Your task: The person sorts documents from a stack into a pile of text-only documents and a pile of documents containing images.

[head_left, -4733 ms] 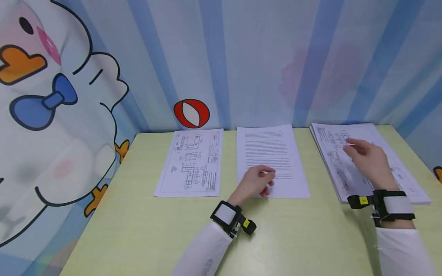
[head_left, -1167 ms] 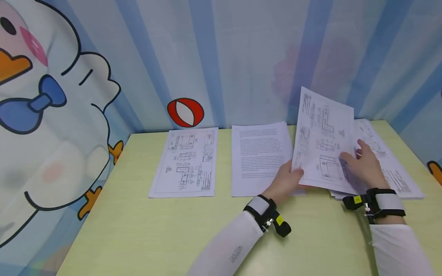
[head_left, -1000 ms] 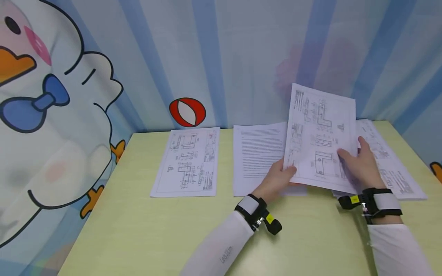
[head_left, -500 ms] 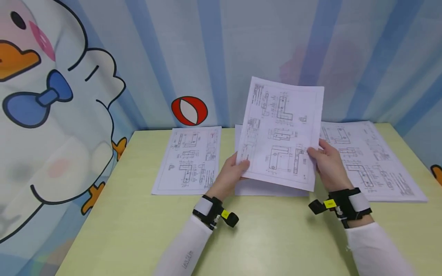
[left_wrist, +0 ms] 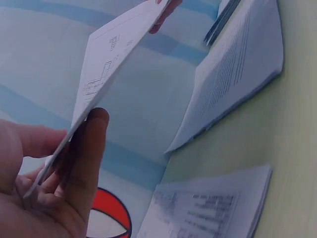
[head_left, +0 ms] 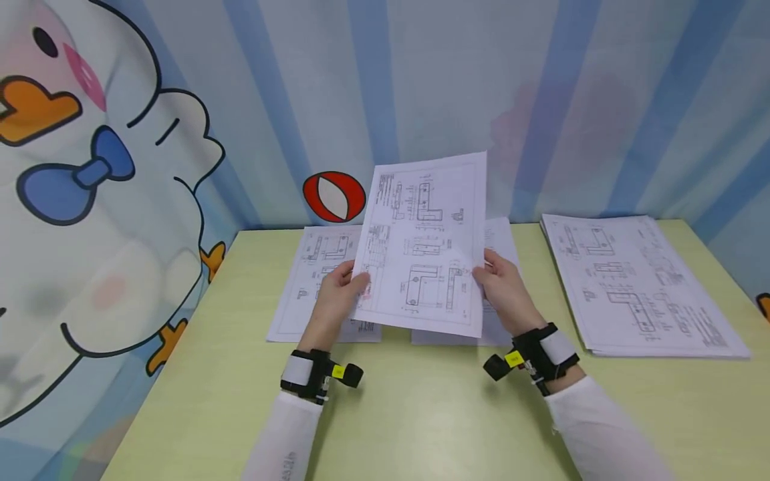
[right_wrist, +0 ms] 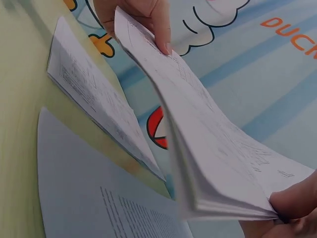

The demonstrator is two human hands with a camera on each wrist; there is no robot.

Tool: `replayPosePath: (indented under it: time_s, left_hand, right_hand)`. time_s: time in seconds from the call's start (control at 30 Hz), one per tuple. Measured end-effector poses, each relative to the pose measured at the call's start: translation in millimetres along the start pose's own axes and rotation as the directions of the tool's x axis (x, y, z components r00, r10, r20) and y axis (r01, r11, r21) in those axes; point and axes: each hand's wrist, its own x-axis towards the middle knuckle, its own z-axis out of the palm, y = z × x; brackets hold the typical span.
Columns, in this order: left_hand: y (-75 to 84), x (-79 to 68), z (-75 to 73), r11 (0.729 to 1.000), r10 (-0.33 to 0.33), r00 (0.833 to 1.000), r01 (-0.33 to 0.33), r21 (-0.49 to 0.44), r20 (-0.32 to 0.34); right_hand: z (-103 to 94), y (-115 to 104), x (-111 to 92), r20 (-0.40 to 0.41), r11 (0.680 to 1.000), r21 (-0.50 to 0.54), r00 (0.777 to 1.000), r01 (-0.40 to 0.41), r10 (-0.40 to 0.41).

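Observation:
Both hands hold a thin sheaf of technical drawing sheets (head_left: 424,247) raised and tilted above the table. My left hand (head_left: 338,288) pinches its left edge, thumb (left_wrist: 84,163) on top. My right hand (head_left: 500,284) pinches the right edge, thumb (right_wrist: 297,198) on the sheaf (right_wrist: 208,139). The sheaf hangs over the gap between a pile of drawings (head_left: 303,294) on the left and a pile of text pages (head_left: 499,240), which it partly hides. In the left wrist view the sheaf (left_wrist: 119,64) shows edge-on above the text pile (left_wrist: 237,74).
A thicker stack of drawings (head_left: 637,280) lies at the right of the yellow-green table (head_left: 421,414). A cartoon duck backdrop with a red ball (head_left: 333,197) stands close behind the table and along its left side.
The sheaf came up off the right stack and travelled left across the text pile. My left hand left the text pile and took the sheaf's left edge; both hands moved left with it.

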Motion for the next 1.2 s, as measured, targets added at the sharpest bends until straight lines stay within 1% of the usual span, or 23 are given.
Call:
replayPosePath:
  time_s: [0.1, 0.2, 0.3, 0.4, 0.5, 0.57, 0.63, 0.67, 0.77, 0.87, 1.0, 1.1, 1.2]
  left_hand:
    - [-0.9, 0.7, -18.6, 0.997, -0.001, 1.0, 0.0, 0.08, 0.011]
    - [-3.2, 1.7, -37.1, 0.987, -0.005, 1.0, 0.002, 0.163, 0.023]
    - [-7.4, 4.0, -52.0, 0.972, -0.018, 1.0, 0.016, 0.234, 0.004]
    - [-24.3, 14.2, -69.2, 0.955, -0.01, 0.999, 0.024, 0.297, -0.046]
    - [-52.1, 29.9, -89.7, 0.935, 0.01, 0.995, 0.027, 0.353, -0.102]
    - [-69.2, 38.7, -102.6, 0.928, 0.017, 0.992, 0.032, 0.37, -0.128]
    - [-79.8, 43.1, -112.9, 0.926, 0.003, 0.989, 0.053, 0.373, -0.15]
    - [-81.8, 43.4, -116.6, 0.926, -0.008, 0.987, 0.067, 0.371, -0.158]
    - [-80.2, 39.5, -123.3, 0.919, -0.042, 0.981, 0.111, 0.377, -0.187]
    - [-65.7, 26.6, -123.7, 0.914, -0.102, 0.975, 0.17, 0.369, -0.197]
    - [-46.5, 8.1, -122.6, 0.904, -0.188, 0.961, 0.251, 0.346, -0.205]
    - [-46.0, 3.6, -124.2, 0.899, -0.199, 0.954, 0.268, 0.347, -0.222]
    - [-50.0, 2.6, -125.0, 0.896, -0.192, 0.949, 0.273, 0.349, -0.248]
  right_hand:
    - [19.6, -15.8, -2.5, 0.037, 0.999, -0.013, 0.999, -0.031, 0.031]
    - [37.0, -16.6, 3.0, 0.034, 0.996, -0.036, 0.996, -0.077, 0.078]
    - [52.2, -12.8, 9.7, 0.032, 0.994, -0.042, 0.994, -0.104, 0.105]
    - [68.2, -10.7, 15.5, 0.014, 0.992, -0.05, 0.993, -0.112, 0.113]
    - [85.0, -8.9, 20.7, 0.003, 0.99, -0.061, 0.992, -0.123, 0.124]
    - [95.5, -7.3, 23.7, -0.006, 0.988, -0.072, 0.99, -0.139, 0.139]
    - [105.2, -5.8, 26.5, -0.012, 0.985, -0.079, 0.988, -0.152, 0.152]
    - [109.8, -5.1, 27.7, -0.018, 0.984, -0.086, 0.987, -0.158, 0.157]
    - [122.3, -2.6, 30.7, -0.04, 0.981, -0.097, 0.986, -0.165, 0.162]
    - [133.6, 0.2, 33.2, -0.038, 0.979, -0.139, 0.989, -0.149, 0.145]
    - [145.8, 6.6, 36.2, 0.027, 0.976, -0.196, 0.994, -0.098, 0.105]
    - [150.6, 11.5, 36.4, 0.064, 0.975, -0.21, 0.995, -0.068, 0.083]
    - [151.8, 13.7, 35.6, 0.076, 0.975, -0.215, 0.995, -0.049, 0.066]
